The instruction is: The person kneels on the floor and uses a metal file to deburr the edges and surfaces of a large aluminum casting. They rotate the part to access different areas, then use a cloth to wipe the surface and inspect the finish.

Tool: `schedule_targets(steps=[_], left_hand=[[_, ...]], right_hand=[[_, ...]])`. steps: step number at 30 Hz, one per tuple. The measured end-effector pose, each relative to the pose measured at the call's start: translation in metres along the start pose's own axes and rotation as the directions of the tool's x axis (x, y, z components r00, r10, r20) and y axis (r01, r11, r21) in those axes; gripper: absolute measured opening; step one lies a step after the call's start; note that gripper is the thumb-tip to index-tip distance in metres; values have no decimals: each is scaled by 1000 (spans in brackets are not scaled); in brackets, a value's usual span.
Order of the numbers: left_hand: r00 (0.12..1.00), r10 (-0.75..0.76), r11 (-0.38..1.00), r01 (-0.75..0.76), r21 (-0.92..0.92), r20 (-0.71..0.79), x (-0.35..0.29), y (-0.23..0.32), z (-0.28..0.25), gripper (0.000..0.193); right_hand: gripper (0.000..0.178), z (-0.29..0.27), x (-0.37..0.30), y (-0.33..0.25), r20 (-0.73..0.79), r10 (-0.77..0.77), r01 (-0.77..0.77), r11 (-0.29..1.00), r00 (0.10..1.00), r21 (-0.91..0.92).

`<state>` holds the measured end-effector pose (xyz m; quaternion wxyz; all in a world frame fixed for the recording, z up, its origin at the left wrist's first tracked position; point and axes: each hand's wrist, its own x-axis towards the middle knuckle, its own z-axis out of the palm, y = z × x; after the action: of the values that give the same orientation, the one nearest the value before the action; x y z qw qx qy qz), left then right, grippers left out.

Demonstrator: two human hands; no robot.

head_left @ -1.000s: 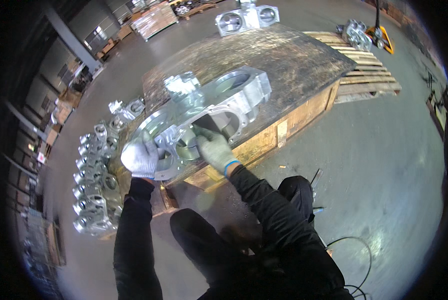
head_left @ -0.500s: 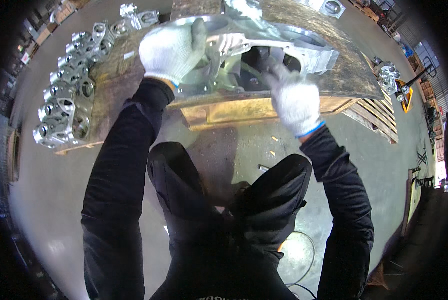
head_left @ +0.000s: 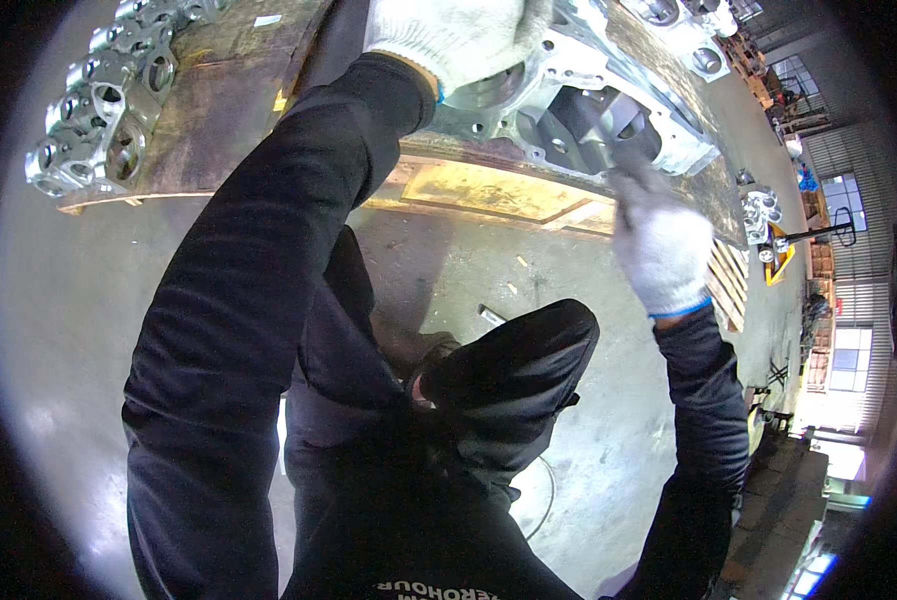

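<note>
A large silvery metal casting point(head_left: 579, 70) with round bores and a dark central opening rests on the wooden workbench top. My left hand point(head_left: 454, 40), in a white knit glove, grips the casting's upper left part; the frame's top edge cuts off some of its fingers. At the near right side of the opening is my gloved right hand point(head_left: 664, 235). Its fingers are curled together and smeared by motion, pointing into the opening. Something dark and blurred extends from them, too unclear to name.
Several smaller metal castings point(head_left: 119, 120) line the left end of the wooden bench point(head_left: 224, 110). More castings point(head_left: 704, 55) stand at the far right. A slatted pallet point(head_left: 729, 285) and yellow pallet jack point(head_left: 781, 255) are beyond the bench's right end. A small metal cylinder point(head_left: 491, 315) lies on the floor.
The view has shifted and turned, so the bench and casting sit higher and further right. My left hand stays on the casting, and my right hand stays by its opening, still blurred.
</note>
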<state>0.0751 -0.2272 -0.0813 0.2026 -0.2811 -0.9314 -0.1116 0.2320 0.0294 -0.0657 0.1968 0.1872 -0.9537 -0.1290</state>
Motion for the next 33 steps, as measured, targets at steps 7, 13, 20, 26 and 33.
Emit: schedule_targets(steps=[7,13,20,26,33], left_hand=[[997,-16,995,23,-96,69,0,5,-12,54],[993,-36,985,54,-162,112,0,3,-12,49],[991,-42,981,65,-185,127,5,1,-20,43],[988,-52,977,80,-195,145,6,-2,-25,39],[985,-65,975,96,-200,157,6,-3,-32,35]], right_hand=[[43,-7,-37,-17,163,27,-18,998,986,-56],[64,-26,-91,-24,467,425,-615,677,775,405],[49,-10,-95,-46,339,794,-456,-88,504,886],[42,5,-81,-63,329,860,-431,-145,391,891],[41,8,-86,-61,258,869,-332,-117,423,936]])
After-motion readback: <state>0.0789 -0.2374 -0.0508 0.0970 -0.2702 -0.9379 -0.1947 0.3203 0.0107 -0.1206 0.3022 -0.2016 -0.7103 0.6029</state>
